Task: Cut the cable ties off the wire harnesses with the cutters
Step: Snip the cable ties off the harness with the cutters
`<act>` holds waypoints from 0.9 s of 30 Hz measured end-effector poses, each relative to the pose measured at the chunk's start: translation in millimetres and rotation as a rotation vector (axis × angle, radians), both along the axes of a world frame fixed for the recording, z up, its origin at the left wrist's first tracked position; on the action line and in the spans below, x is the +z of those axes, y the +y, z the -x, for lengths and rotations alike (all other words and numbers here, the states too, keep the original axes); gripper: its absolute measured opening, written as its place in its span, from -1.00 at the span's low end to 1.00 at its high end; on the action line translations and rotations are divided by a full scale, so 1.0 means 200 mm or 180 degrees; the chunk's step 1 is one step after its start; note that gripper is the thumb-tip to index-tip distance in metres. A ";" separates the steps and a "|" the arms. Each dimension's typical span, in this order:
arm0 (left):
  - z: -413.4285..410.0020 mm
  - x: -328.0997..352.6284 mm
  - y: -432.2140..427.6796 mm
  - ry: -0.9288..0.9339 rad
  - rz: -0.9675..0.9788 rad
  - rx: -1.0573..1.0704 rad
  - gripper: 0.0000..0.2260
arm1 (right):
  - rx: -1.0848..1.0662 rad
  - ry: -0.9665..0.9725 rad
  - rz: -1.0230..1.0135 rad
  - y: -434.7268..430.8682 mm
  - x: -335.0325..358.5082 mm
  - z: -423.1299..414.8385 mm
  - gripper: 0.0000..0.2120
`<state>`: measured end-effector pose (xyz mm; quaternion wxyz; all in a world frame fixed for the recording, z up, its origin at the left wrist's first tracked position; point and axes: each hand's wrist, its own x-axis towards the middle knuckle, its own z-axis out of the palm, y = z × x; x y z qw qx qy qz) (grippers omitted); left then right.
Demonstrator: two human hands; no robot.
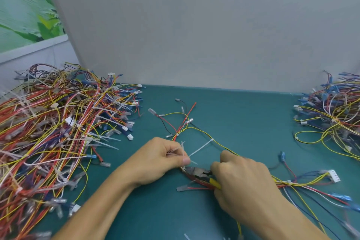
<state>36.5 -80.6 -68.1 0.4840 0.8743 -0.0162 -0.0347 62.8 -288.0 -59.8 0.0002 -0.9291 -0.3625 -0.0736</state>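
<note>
One wire harness (pixel 196 130) of red, yellow and black wires lies spread across the green table in front of me. My left hand (pixel 161 159) pinches several white cable ties (pixel 183 152) together with the harness bundle at its thumb. My right hand (pixel 241 183) grips the yellow-handled cutters (pixel 200 174), whose grey jaws point left and meet the bundle just below my left thumb. Another white cable tie (pixel 201 148) sticks out from the yellow wire above the cutters. The cutters' handles are mostly hidden inside my right palm.
A big heap of tied harnesses (pixel 58 126) fills the left side of the green table (pixel 243 115). A smaller heap of harnesses (pixel 335 115) lies at the right edge. A grey panel (pixel 194 25) stands upright behind the table. A white connector (pixel 334 175) lies right of my right hand.
</note>
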 end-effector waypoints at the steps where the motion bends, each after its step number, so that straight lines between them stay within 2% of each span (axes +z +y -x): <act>1: 0.00 0.00 0.01 -0.0010 0.0003 0.0026 -0.82 | -0.0040 0.0058 0.0074 0.01 0.00 0.00 -0.85; 4: 0.00 -0.01 0.02 -0.0018 0.0066 0.0046 -0.77 | -0.0136 0.0027 0.0200 0.03 0.01 0.02 -0.88; 8: -0.01 -0.01 0.01 0.0015 0.0101 0.0084 -0.77 | -0.0242 -0.0022 0.0045 0.04 0.02 0.04 -0.81; 12: -0.01 -0.01 0.01 0.0032 0.0133 0.0104 -0.77 | -0.0276 0.0128 0.0158 0.06 0.08 0.06 -0.42; 18: -0.01 -0.01 0.01 0.0045 0.0147 0.0072 -0.80 | -0.0147 0.0062 -0.0100 0.06 0.05 0.05 -0.36; 20: -0.01 -0.01 0.01 0.0056 0.0168 0.0081 -0.79 | -0.0051 0.0153 0.0118 0.06 0.06 0.05 -0.41; 24: -0.01 -0.01 0.01 0.0090 0.0174 0.0113 -0.78 | -0.0169 0.0116 0.0232 0.06 0.01 0.01 -0.84; 27: -0.01 0.00 0.00 0.0062 0.0156 0.0103 -0.76 | -0.0216 0.0190 0.0377 0.07 0.03 0.02 -0.88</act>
